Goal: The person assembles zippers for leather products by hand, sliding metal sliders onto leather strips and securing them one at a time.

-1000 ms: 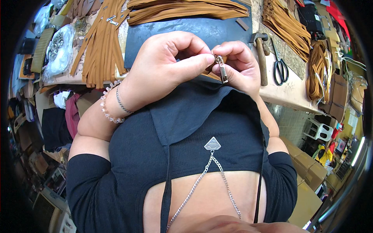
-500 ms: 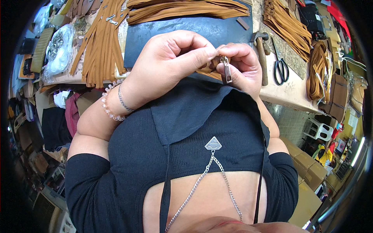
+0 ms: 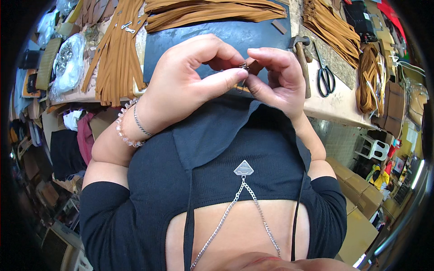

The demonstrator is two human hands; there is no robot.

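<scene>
Seen from my own head looking down: my dark top and a silver chain with a triangular pendant (image 3: 243,168) fill the near view. Just beyond, my left hand (image 3: 190,86), with a beaded bracelet (image 3: 126,131) at the wrist, meets my right hand (image 3: 278,77). Both pinch a small metal slider (image 3: 244,67) between thumb and fingertips, gripping it together (the strap it sits on is mostly hidden by my fingers). The slider is held above a dark cutting mat (image 3: 217,38). At two o'clock of my hands a hammer (image 3: 302,58) lies beside black scissors (image 3: 325,77). At eleven o'clock, tan straps (image 3: 117,54) lie in a heap; more straps (image 3: 212,9) lie at twelve o'clock.
</scene>
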